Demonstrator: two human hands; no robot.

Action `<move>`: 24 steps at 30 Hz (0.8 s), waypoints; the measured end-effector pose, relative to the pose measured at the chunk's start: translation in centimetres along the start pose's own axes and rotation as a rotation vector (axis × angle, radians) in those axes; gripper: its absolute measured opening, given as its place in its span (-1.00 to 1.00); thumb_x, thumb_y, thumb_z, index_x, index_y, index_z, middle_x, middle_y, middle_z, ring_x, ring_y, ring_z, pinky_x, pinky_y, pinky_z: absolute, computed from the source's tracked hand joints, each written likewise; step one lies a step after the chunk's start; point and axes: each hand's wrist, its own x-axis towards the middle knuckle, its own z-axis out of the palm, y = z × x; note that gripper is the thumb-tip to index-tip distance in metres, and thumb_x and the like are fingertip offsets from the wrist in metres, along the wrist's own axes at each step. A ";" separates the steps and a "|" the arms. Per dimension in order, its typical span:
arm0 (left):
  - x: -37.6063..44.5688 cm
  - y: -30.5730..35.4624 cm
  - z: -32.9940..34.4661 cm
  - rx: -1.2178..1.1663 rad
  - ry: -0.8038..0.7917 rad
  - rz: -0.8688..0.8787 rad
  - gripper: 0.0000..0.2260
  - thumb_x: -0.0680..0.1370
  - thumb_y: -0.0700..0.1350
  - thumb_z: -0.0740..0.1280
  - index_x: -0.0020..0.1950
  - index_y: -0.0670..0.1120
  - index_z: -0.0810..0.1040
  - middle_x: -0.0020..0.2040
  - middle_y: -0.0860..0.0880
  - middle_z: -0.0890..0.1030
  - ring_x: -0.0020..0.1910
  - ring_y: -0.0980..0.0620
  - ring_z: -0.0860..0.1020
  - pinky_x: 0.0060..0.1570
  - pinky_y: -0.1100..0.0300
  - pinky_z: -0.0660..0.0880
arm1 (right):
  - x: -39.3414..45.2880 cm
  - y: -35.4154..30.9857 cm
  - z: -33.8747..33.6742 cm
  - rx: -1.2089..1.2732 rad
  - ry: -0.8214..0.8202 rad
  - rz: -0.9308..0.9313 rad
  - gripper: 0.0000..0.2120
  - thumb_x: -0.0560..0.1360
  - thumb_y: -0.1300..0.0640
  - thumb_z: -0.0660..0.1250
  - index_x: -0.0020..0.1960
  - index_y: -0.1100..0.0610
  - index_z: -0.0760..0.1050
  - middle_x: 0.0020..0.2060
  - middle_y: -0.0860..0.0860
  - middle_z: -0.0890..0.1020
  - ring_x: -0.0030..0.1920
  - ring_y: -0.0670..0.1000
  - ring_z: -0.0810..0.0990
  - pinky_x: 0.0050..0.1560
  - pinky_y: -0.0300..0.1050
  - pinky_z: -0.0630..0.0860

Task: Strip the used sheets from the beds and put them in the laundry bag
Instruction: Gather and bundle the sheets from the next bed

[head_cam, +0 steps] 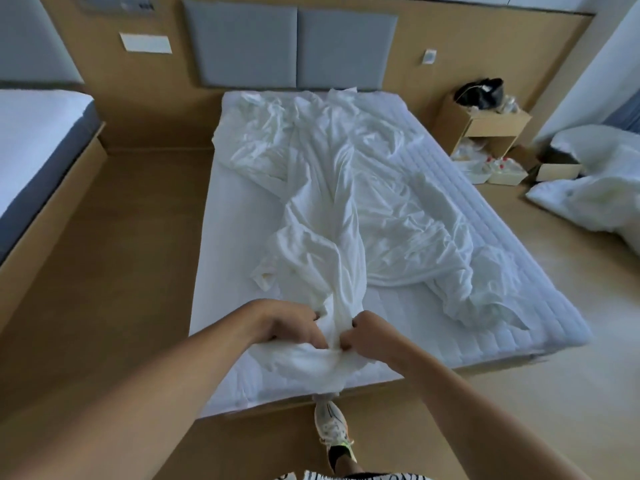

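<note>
1. Around us, a second bed point(31, 161) with a bare white mattress stands to the left, across a strip of wooden floor point(131, 244).
2. To the right, a wooden nightstand point(485, 128) carries a black bag point(483, 91); white containers point(491, 166) and a cardboard box point(557, 169) sit on the floor beside it.
3. We see a heap of white bedding point(595, 188) on the floor at the far right, well apart from our hands.
4. Two grey padded panels point(294, 46) form the headboard on the wall.
5. The white sheet point(346, 202) lies crumpled and bunched along the middle of the quilted mattress point(502, 265), gathered to a rope-like neck at the foot end.
6. Our left hand point(291, 327) is curled tight on that gathered end, fingers buried in cloth.
7. Our right hand point(370, 336) is fisted on the same bunch, just beside the left.
8. Below the hands the sheet hangs over the bed's foot edge, near our sneaker point(332, 427).
</note>
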 end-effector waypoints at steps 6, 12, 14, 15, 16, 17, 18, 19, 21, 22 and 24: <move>-1.7 -1.9 1.7 -0.012 -0.078 0.014 -0.44 0.38 -0.01 0.55 0.37 -0.04 0.55 0.14 -0.09 0.72 0.11 -0.11 0.71 0.23 -0.10 0.61 | -3.1 -0.8 1.4 -0.167 -0.163 -0.035 -0.85 0.50 0.16 0.37 -0.22 0.10 0.46 -0.27 0.01 0.50 -0.31 -0.02 0.43 -0.30 -0.20 0.37; -0.9 -3.0 -0.6 -0.449 0.225 0.049 -0.69 0.52 -0.05 0.47 0.24 -0.03 0.57 0.09 -0.11 0.72 0.04 -0.10 0.69 0.11 0.02 0.64 | -1.0 -1.4 0.4 0.246 0.007 0.053 -0.86 0.52 0.14 0.44 -0.02 0.18 0.53 -0.15 0.10 0.59 -0.24 0.04 0.54 -0.25 -0.13 0.48; -0.2 -2.8 -2.0 -0.643 0.267 0.049 -0.82 0.58 -0.07 0.42 0.14 -0.10 0.64 0.01 -0.12 0.75 -0.03 -0.12 0.70 0.03 0.06 0.62 | 0.1 -1.6 -0.7 0.504 -0.010 -0.007 -0.79 0.52 0.15 0.48 0.10 0.20 0.59 0.01 0.14 0.67 -0.14 0.05 0.62 -0.13 -0.09 0.50; 0.4 -2.7 -2.8 -0.722 0.273 0.069 -0.81 0.59 -0.08 0.41 0.15 -0.13 0.66 0.03 -0.14 0.75 0.01 -0.15 0.70 0.09 0.02 0.62 | 0.6 -1.8 -1.4 0.582 -0.021 -0.048 -0.68 0.48 0.13 0.52 0.20 0.17 0.58 0.09 0.14 0.68 -0.09 0.04 0.64 -0.11 -0.14 0.51; 1.1 -2.6 -3.5 -0.791 0.279 0.101 -0.78 0.60 -0.09 0.40 0.18 -0.16 0.67 0.06 -0.17 0.74 0.09 -0.19 0.70 0.19 -0.04 0.60 | 1.2 -2.0 -1.9 0.632 -0.032 -0.088 -0.51 0.41 0.09 0.56 0.30 0.12 0.54 0.13 0.11 0.67 -0.05 0.01 0.65 -0.13 -0.21 0.53; 2.1 -2.4 -4.3 -0.848 0.296 0.125 -0.75 0.60 -0.09 0.39 0.21 -0.18 0.67 0.09 -0.19 0.73 0.16 -0.21 0.68 0.28 -0.10 0.57 | 2.2 -2.1 -2.4 0.665 -0.051 -0.128 -0.35 0.33 0.06 0.58 0.38 0.05 0.48 0.13 0.09 0.66 -0.03 -0.02 0.66 -0.19 -0.28 0.53; 3.2 -2.1 -5.2 -0.902 0.320 0.140 -0.74 0.60 -0.08 0.39 0.22 -0.19 0.67 0.10 -0.21 0.72 0.17 -0.23 0.67 0.30 -0.15 0.55 | 3.3 -2.2 -2.8 0.694 -0.076 -0.164 -0.24 0.28 0.06 0.58 0.43 0.01 0.41 0.13 0.07 0.65 -0.01 -0.04 0.66 -0.23 -0.34 0.53; 4.2 -1.6 -6.0 -0.952 0.342 0.149 -0.73 0.60 -0.08 0.40 0.22 -0.20 0.67 0.09 -0.22 0.72 0.16 -0.23 0.68 0.29 -0.18 0.56 | 4.6 -2.4 -3.1 0.706 -0.096 -0.191 -0.18 0.29 0.08 0.61 0.48 0.00 0.36 0.15 0.06 0.65 0.03 -0.05 0.67 -0.22 -0.37 0.55; 6.1 -0.3 -7.8 -1.032 0.361 0.151 -0.71 0.61 -0.04 0.39 0.22 -0.20 0.66 0.09 -0.24 0.72 0.14 -0.25 0.68 0.27 -0.20 0.56 | 7.4 -2.7 -3.6 0.629 -0.073 -0.232 -0.05 0.34 0.09 0.66 0.58 -0.03 0.21 0.26 0.03 0.60 0.19 -0.01 0.64 0.05 -0.24 0.61; 7.4 0.3 -8.7 -1.058 0.357 0.145 -0.69 0.62 -0.01 0.39 0.22 -0.20 0.66 0.10 -0.24 0.72 0.15 -0.25 0.68 0.28 -0.20 0.55 | 8.8 -2.9 -3.7 0.518 -0.034 -0.250 0.05 0.33 0.04 0.68 0.63 -0.08 0.12 0.32 0.00 0.55 0.27 0.00 0.58 0.21 -0.14 0.58; 9.8 1.7 -10.3 -1.065 0.350 0.123 -0.67 0.64 0.06 0.36 0.21 -0.18 0.67 0.08 -0.21 0.73 0.13 -0.22 0.69 0.30 -0.16 0.55 | 11.5 -3.6 -4.0 0.241 0.061 -0.279 0.17 0.31 -0.08 0.67 0.66 -0.14 -0.03 0.36 -0.01 0.45 0.36 0.02 0.46 0.31 -0.08 0.46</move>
